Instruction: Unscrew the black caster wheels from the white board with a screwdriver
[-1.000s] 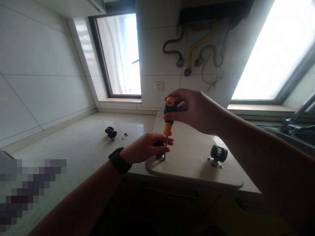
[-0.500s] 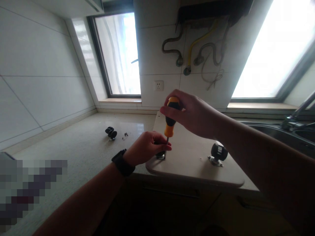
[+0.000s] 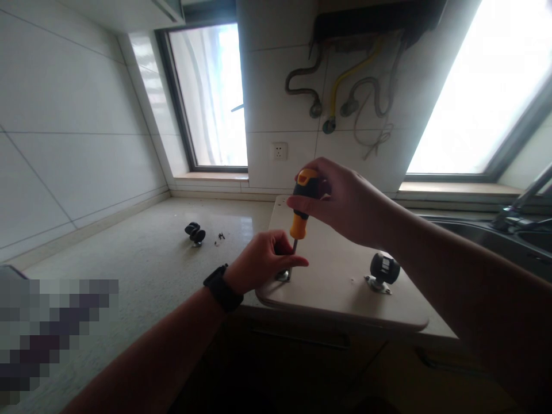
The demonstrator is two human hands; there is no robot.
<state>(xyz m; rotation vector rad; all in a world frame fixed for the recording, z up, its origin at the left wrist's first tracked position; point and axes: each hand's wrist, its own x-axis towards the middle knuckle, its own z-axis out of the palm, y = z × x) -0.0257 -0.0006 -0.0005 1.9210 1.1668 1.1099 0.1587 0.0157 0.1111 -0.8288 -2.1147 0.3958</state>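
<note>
My right hand (image 3: pixel 338 198) is wrapped round the yellow-and-black handle of a screwdriver (image 3: pixel 298 227), which stands nearly upright. Its tip points down at the metal plate of a caster wheel (image 3: pixel 283 276) near the front left corner of a pale board (image 3: pixel 332 293). My left hand (image 3: pixel 263 259), a dark watch on its wrist, curls round this caster, with the thumb stretched out past the screwdriver's shaft. Most of the wheel is hidden by the fingers. Another black caster (image 3: pixel 384 268) stands on the board's right front part.
Loose black casters (image 3: pixel 195 233) and several small screws (image 3: pixel 221 236) lie on the counter (image 3: pixel 146 259) to the left. A sink (image 3: pixel 483 236) with a faucet is at the right. Behind are a wall socket (image 3: pixel 279 151) and hanging hoses (image 3: pixel 334 86).
The screwdriver's handle and my right hand have shifted slightly to the right. My left hand has moved a little right, its thumb now sticking out farther and apart from the fingers.
</note>
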